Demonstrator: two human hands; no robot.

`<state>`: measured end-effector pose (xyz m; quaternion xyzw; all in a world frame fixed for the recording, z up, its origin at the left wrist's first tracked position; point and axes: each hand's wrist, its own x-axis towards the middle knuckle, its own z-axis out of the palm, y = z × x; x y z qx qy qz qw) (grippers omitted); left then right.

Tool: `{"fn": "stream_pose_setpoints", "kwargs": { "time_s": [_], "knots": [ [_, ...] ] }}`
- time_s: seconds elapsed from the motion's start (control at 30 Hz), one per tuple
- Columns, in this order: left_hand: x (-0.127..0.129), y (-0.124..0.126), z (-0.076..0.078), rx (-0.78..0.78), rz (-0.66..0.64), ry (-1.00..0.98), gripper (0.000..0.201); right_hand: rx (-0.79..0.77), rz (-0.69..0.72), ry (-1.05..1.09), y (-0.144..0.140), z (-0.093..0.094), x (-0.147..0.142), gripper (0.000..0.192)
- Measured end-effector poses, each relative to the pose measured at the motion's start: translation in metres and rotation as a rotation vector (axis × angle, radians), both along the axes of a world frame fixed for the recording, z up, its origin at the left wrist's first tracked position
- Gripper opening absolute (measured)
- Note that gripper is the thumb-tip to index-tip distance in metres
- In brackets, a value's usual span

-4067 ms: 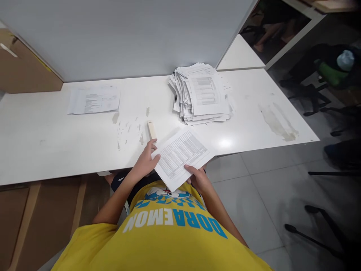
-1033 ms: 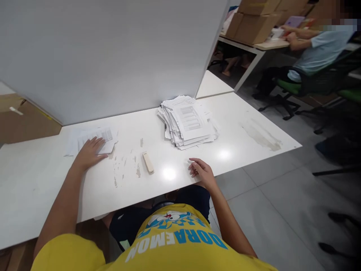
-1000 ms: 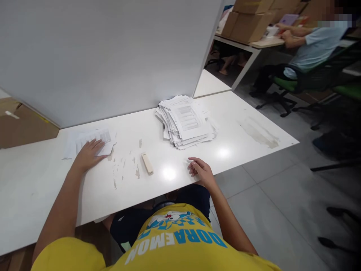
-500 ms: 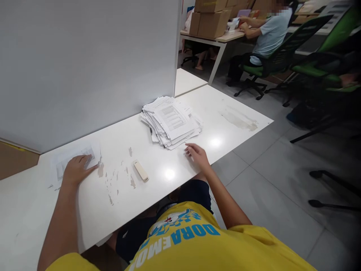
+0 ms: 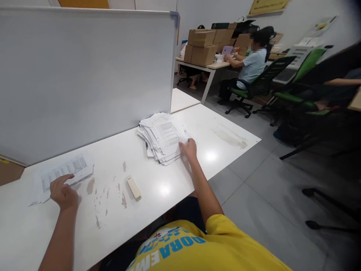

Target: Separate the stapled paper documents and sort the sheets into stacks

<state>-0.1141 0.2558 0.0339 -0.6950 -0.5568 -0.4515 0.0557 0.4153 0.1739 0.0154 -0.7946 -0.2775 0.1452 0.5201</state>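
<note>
A thick, uneven pile of printed paper sheets point(image 5: 166, 141) lies on the white table against the partition. My right hand point(image 5: 189, 150) is at the pile's near right corner, thumb and fingers closed on the edge of the top sheet. On the left, my left hand point(image 5: 64, 192) hovers or rests at the near edge of a smaller stack of printed sheets point(image 5: 63, 171). Its fingers are loosely bent and apart, holding nothing. Between the hands lies a cream-coloured, narrow oblong object point(image 5: 133, 187), apparently a stapler or small case; its kind is unclear.
The white table point(image 5: 158, 207) has brownish stains point(image 5: 123, 199). A grey-white partition point(image 5: 93, 71) stands along its back, with a cardboard box point(image 5: 10, 171) at far left. Beyond, a person point(image 5: 254, 66) sits at another desk beside stacked cardboard boxes point(image 5: 201, 47). Green chairs point(image 5: 301, 75) stand right.
My right hand has moved onto the large pile and closed on its top sheet's edge. My left hand has drawn back toward the small stack's near edge. The view has tilted up.
</note>
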Motion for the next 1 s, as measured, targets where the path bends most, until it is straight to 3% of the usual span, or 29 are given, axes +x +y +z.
{"fn": "stream_pose_setpoints", "kwargs": {
  "time_s": [0.07, 0.17, 0.23, 0.3, 0.37, 0.4, 0.5, 0.57, 0.6, 0.7, 0.8, 0.9, 1.0],
  "knots": [
    [0.013, -0.021, -0.004, 0.002, -0.036, -0.081, 0.046, 0.033, 0.008, 0.042, -0.009, 0.0, 0.006, 0.035],
    [0.03, -0.05, 0.001, -0.082, -0.129, -0.039, 0.035, 0.05, 0.031, 0.105, -0.029, 0.002, 0.018, 0.03],
    [0.048, -0.071, 0.006, -0.107, -0.098, -0.025, 0.034, 0.053, 0.066, 0.171, -0.045, 0.002, 0.023, 0.028],
    [0.08, -0.098, 0.006, -0.067, -0.043, -0.082, 0.041, 0.075, 0.131, 0.272, -0.064, 0.002, 0.024, 0.028],
    [0.13, -0.13, 0.001, -0.053, -0.111, -0.216, 0.051, 0.135, 0.226, 0.429, -0.082, 0.001, 0.023, 0.03],
    [0.16, -0.146, -0.002, -0.114, -0.217, -0.295, 0.054, 0.17, 0.275, 0.514, -0.092, 0.001, 0.022, 0.032],
    [0.247, -0.184, -0.008, -0.712, -0.717, -0.46, 0.063, 0.236, 0.388, 0.678, -0.122, 0.002, 0.018, 0.037],
    [0.289, -0.193, -0.006, -0.992, -0.879, -0.734, 0.073, 0.237, 0.445, 0.697, -0.143, 0.001, 0.014, 0.039],
    [0.302, -0.192, -0.004, -1.069, -0.901, -0.867, 0.077, 0.224, 0.478, 0.687, -0.154, 0.0, 0.012, 0.039],
    [0.317, -0.179, 0.002, -1.094, -0.801, -1.008, 0.078, 0.19, 0.558, 0.6, -0.182, -0.003, 0.004, 0.036],
    [0.312, -0.164, 0.012, -0.991, -0.738, -0.811, 0.069, 0.274, 0.561, 0.521, -0.193, -0.002, -0.007, 0.034],
    [0.302, -0.159, 0.028, -0.874, -0.769, -0.627, 0.062, 0.404, 0.534, 0.493, -0.184, 0.001, -0.018, 0.028],
    [0.292, -0.16, 0.042, -0.75, -0.694, -0.539, 0.059, 0.51, 0.571, 0.469, -0.163, 0.0, -0.028, 0.021]
  ]
}}
